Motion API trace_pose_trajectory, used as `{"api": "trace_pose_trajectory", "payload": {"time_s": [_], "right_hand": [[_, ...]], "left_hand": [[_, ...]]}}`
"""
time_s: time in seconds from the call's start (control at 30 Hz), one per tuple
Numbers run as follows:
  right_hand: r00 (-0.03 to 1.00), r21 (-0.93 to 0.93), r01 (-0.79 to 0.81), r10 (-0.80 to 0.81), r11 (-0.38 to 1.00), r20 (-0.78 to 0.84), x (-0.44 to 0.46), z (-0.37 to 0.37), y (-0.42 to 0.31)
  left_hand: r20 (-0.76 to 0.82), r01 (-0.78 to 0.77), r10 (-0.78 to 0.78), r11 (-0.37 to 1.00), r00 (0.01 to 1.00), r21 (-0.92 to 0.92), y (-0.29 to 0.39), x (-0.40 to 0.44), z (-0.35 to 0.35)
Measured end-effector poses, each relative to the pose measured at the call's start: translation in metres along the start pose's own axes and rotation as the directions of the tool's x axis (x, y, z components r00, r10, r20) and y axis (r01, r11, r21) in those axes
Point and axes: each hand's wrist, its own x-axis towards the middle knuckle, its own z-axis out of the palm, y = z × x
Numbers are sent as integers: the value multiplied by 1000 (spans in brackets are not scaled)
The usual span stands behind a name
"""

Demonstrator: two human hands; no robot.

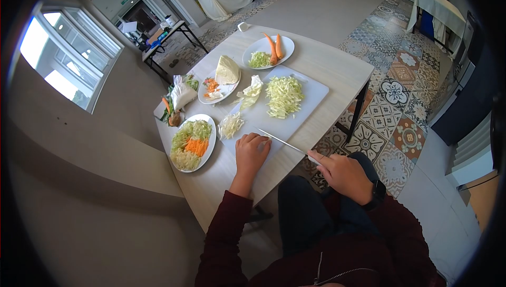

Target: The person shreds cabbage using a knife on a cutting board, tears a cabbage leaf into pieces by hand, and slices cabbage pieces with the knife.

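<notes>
My right hand (345, 176) grips a knife (284, 142) by its handle, at the near edge of the table. Its thin blade points left over the white cutting board (311, 94), with the tip close to my left fingers. My left hand (252, 152) is curled down on the board's near end; whatever lies under its fingers is hidden. Just beyond it sits a small heap of pale shredded cabbage (231, 125). A larger pile of green shredded cabbage (284, 96) covers the board's middle, beside a loose cabbage leaf (251, 93).
Left of the board, an oval plate (212, 144) holds shredded vegetables. Farther back, one plate (230, 93) carries a cabbage wedge (227, 70) and carrot scraps; another (289, 50) has two carrots (276, 50) and shreds. A bag with vegetables (183, 96) lies by the wall.
</notes>
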Motion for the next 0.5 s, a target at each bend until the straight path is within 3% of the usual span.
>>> {"api": "trace_pose_trajectory", "payload": {"time_s": [0.5], "right_hand": [[999,-60,-27,30,998,43,-28,-12,-6]], "left_hand": [[-23,-11,11,1000,1000,-1,0,1,0]]}}
